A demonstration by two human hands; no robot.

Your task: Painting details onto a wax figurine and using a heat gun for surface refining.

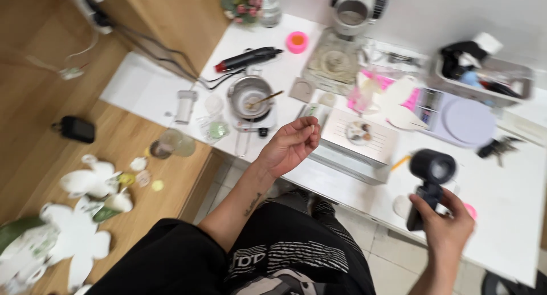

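Right hand (441, 224) is wrapped around the handle of a small black hot-air tool (430, 175), round nozzle end up, held over the near right part of the white table (513, 215). Grip looks firm, fingers closed on the handle.

Left hand (293, 144) holds nothing that I can see. Palm is turned up, fingers curled in with the tips pinched near the thumb, hovering over the table edge just beside a grey metal box (356, 144). If there's a tiny item in the pinch, it's too blurred to tell.

Nearby: a little round dish (359, 131) with small bits sits on top of the box. Left of the hand is a metal pot (250, 96) with a stick in it, and a black glue-gun-like tool (248, 58) lies beyond it, cord running off the table. Pink cup (297, 42) sits farther back. White flower-shaped cutouts (77, 238) lie on the wooden surface at far left.

Step in hand, as I read it: the tool is picked up and being carried, not yet aimed at anything. Nozzle points off to the side, away from any workpiece.

A next move would need the nozzle turned toward whatever gets heated, with the left fingers kept out of the airstream. Frame is motion-blurred, so fine detail is unreliable.
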